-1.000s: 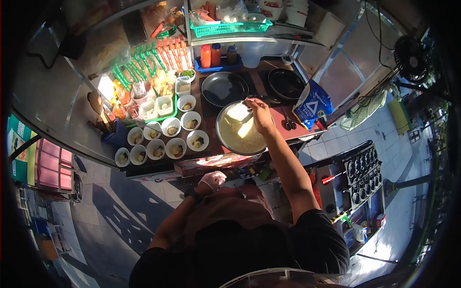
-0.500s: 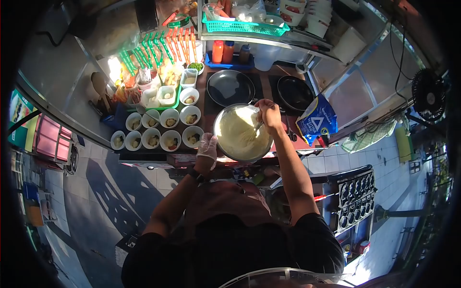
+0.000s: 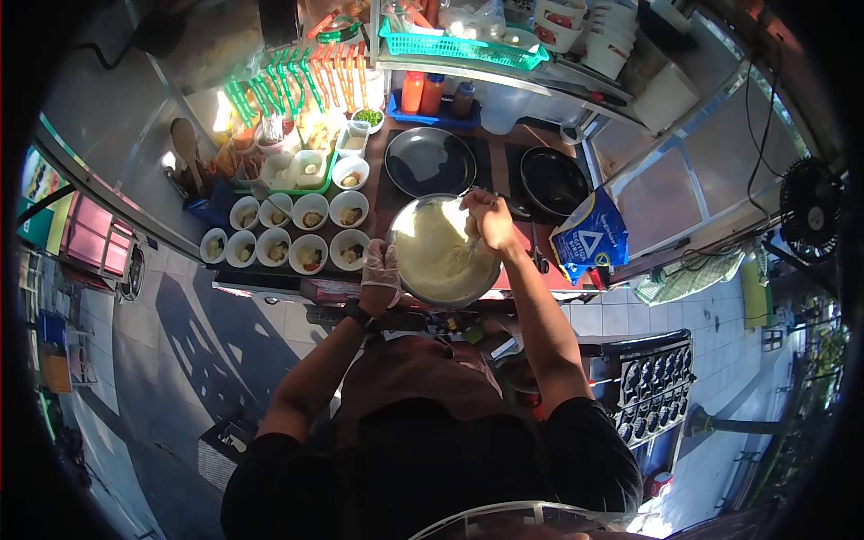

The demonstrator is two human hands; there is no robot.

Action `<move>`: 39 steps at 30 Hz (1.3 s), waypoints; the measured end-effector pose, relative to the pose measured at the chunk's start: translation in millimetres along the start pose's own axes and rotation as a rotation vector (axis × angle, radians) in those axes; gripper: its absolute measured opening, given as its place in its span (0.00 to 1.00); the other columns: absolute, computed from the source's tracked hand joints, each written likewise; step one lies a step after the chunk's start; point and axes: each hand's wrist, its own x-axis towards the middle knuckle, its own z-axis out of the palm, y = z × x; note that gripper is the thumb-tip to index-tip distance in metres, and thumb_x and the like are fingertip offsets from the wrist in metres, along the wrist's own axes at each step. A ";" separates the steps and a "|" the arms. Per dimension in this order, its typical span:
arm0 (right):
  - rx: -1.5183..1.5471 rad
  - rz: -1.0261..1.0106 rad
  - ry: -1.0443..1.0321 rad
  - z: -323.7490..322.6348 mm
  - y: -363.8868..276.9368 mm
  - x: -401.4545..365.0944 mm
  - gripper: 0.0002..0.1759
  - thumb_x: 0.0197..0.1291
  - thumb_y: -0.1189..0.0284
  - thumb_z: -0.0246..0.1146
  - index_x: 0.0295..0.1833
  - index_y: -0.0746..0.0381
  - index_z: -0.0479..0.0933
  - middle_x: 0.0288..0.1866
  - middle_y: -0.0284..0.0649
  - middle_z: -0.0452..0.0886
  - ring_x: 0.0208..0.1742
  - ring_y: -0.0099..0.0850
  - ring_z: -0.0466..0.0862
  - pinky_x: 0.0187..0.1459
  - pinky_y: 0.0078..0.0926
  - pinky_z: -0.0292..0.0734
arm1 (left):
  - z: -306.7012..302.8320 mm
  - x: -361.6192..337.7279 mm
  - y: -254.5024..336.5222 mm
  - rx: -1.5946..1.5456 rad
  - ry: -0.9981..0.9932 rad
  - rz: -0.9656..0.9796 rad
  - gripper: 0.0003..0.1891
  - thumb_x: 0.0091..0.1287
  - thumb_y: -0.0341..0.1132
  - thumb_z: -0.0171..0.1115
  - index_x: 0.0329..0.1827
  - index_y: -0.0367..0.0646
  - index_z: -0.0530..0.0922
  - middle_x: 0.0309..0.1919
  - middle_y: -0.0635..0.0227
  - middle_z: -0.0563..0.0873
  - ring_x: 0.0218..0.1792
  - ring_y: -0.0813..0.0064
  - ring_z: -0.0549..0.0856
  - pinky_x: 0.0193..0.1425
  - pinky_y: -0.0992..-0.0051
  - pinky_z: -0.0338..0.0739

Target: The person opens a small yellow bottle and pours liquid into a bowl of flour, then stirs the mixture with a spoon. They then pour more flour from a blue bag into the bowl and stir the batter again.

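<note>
A large metal bowl (image 3: pixel 401 281) of pale, creamy batter (image 3: pixel 436 256) sits at the counter's front edge. My right hand (image 3: pixel 489 221) is closed round the handle of a whisk (image 3: pixel 468 250), whose wires dip into the batter near the bowl's right side. In a clear plastic glove, my left hand (image 3: pixel 381 277) rests against the bowl's left rim; its fingers are partly hidden, and its grip is hard to make out. Left of it stand several white cups (image 3: pixel 309 255) in two rows, with small portions of food inside.
Behind the bowl lie a black pan (image 3: pixel 430 163) and a smaller one (image 3: pixel 552 180). A blue flour bag (image 3: pixel 589 238) leans at the right. Sauce bottles (image 3: pixel 412 93) stand at the back. A moulded griddle (image 3: pixel 654 389) is at the lower right.
The whole view has shifted slightly, with the bowl and cups a little further left. My right hand and the whisk have moved slightly within the bowl. My left hand stays at the rim.
</note>
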 end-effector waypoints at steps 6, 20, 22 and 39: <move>0.183 0.137 -0.104 18.8 5.2 -8.2 0.13 0.79 0.72 0.54 0.39 0.64 0.78 0.19 0.30 0.72 0.17 0.15 0.66 0.22 0.20 0.60 | 3.4 -5.8 10.2 0.023 0.006 0.025 0.07 0.84 0.35 0.52 0.54 0.42 0.70 0.39 0.71 0.73 0.39 0.81 0.70 0.47 0.75 0.73; 0.146 0.111 -0.213 3.2 19.4 10.5 0.12 0.77 0.73 0.57 0.37 0.64 0.77 0.20 0.31 0.70 0.17 0.19 0.67 0.23 0.24 0.63 | 3.4 -0.3 -10.6 0.069 0.053 0.087 0.06 0.82 0.34 0.52 0.50 0.41 0.70 0.35 0.66 0.74 0.35 0.75 0.73 0.42 0.69 0.74; -0.059 -0.040 -0.017 -0.4 1.3 10.9 0.12 0.78 0.71 0.56 0.38 0.63 0.77 0.19 0.32 0.71 0.17 0.21 0.69 0.25 0.24 0.67 | 1.2 -4.1 13.5 0.057 0.056 0.004 0.06 0.82 0.34 0.53 0.49 0.40 0.70 0.34 0.66 0.74 0.35 0.75 0.73 0.42 0.69 0.74; 0.071 -0.334 0.106 29.3 13.5 0.7 0.13 0.79 0.73 0.55 0.37 0.64 0.76 0.17 0.29 0.68 0.17 0.18 0.63 0.24 0.22 0.61 | -0.5 -1.1 18.3 0.221 0.033 0.031 0.06 0.80 0.32 0.53 0.46 0.39 0.70 0.32 0.56 0.76 0.34 0.61 0.77 0.43 0.59 0.74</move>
